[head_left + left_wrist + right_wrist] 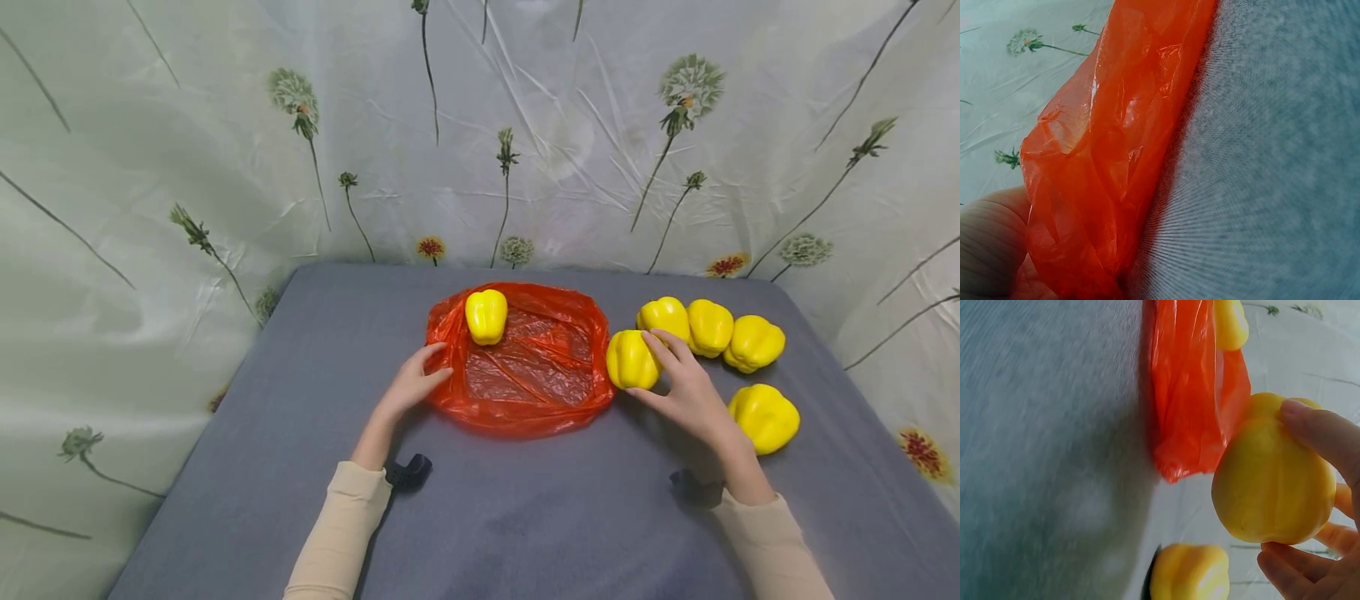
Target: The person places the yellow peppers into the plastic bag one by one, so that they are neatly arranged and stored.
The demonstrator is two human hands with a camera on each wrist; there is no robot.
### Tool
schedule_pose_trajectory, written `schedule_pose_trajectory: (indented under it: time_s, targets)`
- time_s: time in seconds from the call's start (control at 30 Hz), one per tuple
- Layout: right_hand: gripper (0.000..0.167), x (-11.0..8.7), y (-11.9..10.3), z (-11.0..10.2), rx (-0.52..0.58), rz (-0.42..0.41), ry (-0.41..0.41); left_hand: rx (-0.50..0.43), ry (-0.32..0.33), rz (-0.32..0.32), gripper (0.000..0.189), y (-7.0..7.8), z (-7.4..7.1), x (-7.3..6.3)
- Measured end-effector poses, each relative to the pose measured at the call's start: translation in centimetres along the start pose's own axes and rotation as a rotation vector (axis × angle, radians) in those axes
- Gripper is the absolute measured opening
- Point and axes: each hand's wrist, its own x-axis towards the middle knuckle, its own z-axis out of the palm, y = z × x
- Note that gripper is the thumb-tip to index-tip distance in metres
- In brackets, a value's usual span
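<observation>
A red plastic bag (525, 425), its mouth spread wide, lies on the grey cloth. Inside its back left part is a yellow bell pepper (487, 317). My left hand (411, 382) is at the bag's left rim, thumb and fingers spread apart and touching the film. The left wrist view shows my thumb (991, 244) beside the crumpled bag wall (1110, 150). With thumb and fingertips, my right hand (693, 396) grips another yellow bell pepper (632, 360) just outside the bag's right rim. In the right wrist view this pepper (1275, 478) hangs above the cloth.
Three yellow bell peppers stand in a row at the back right, the middle one (710, 327) close to its neighbours. A further pepper (763, 418) lies beside my right wrist. Behind the grey table (247, 500) hangs a flower-patterned curtain (570, 150).
</observation>
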Motion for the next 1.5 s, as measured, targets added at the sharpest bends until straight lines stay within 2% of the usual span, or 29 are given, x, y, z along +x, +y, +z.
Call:
schedule_pose_trajectory:
  time_s: [0.33, 0.67, 0.87, 1.1, 1.33, 1.5]
  targets:
    - [0.085, 1.0, -1.1, 1.2, 0.004, -0.07, -0.019, -0.013, 0.002, -0.007, 0.055, -0.3, 0.6, 0.0]
    - [0.083, 2.8, -3.1, 2.9, 0.046, -0.12, -0.08, -0.044, 0.01, -0.013, 0.054, -0.2, 0.2, -0.3]
    - [0.082, 4.1, -4.4, 4.0, 0.071, -0.134, -0.122, -0.035, 0.011, -0.005, 0.055, -0.3, 0.0, -0.4]
    - [0.08, 4.6, -5.5, 5.4, 0.106, -0.139, -0.164, -0.021, 0.006, -0.008, 0.055, -0.3, 0.0, -0.4]
    - [0.079, 5.2, -6.3, 6.7, 0.137, -0.162, -0.174, -0.037, -0.001, -0.033, 0.056, -0.1, 0.1, -0.1]
    - [0.08, 5.6, -6.9, 7.6, 0.152, -0.18, -0.176, -0.024, -0.001, -0.025, 0.056, -0.1, 0.1, 0.1]
